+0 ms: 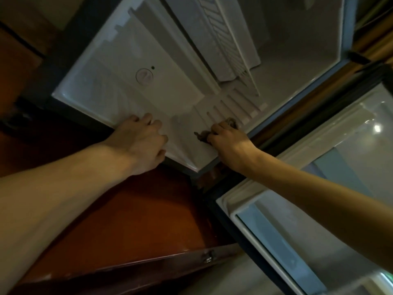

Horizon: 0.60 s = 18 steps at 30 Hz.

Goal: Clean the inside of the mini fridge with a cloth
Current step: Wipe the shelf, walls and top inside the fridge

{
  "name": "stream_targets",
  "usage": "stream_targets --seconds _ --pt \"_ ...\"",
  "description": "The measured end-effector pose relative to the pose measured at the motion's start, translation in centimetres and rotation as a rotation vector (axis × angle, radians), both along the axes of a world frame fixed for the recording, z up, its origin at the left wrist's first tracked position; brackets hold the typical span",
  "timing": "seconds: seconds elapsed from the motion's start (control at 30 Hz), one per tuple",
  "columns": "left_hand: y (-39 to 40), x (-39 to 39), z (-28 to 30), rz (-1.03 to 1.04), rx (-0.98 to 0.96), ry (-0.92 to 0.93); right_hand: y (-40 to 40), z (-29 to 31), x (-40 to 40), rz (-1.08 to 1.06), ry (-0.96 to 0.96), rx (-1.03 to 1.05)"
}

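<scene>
Fridge (148, 96) inner wall | right hand (228, 139) is gripping brown cloth (230, 122) near ribs | left hand (141, 141) is resting, fingers relaxed, on near edge

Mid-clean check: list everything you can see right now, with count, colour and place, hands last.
mini fridge: one, white inside, dark frame, open, upper centre
dial: one, white, round, on the inner wall
wire shelf: one, white, deeper inside
fridge door: one, white liner, swung open at right
cloth: one, brown, on the ribbed wall
wooden cabinet: one, reddish-brown, below
left hand: on the fridge's front edge
right hand: grips the cloth
</scene>
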State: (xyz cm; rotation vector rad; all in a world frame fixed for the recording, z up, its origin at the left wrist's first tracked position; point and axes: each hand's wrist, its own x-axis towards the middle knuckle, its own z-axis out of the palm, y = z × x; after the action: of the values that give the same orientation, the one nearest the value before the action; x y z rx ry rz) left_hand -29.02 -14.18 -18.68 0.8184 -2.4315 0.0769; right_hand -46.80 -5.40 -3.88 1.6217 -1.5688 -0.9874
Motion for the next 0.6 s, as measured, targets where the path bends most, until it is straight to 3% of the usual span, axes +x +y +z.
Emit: stream_targets --seconds 0.37,0.6 --pt "-0.1 -0.6 0.0 0.028 -0.053 -0.016 -11.6 -0.2 -2.8 0.072 -0.015 -0.125" --pt "0.2 0.2 0.4 0.000 -0.036 -0.009 -5.0 1.3 -1.0 0.004 0.103 -0.103"
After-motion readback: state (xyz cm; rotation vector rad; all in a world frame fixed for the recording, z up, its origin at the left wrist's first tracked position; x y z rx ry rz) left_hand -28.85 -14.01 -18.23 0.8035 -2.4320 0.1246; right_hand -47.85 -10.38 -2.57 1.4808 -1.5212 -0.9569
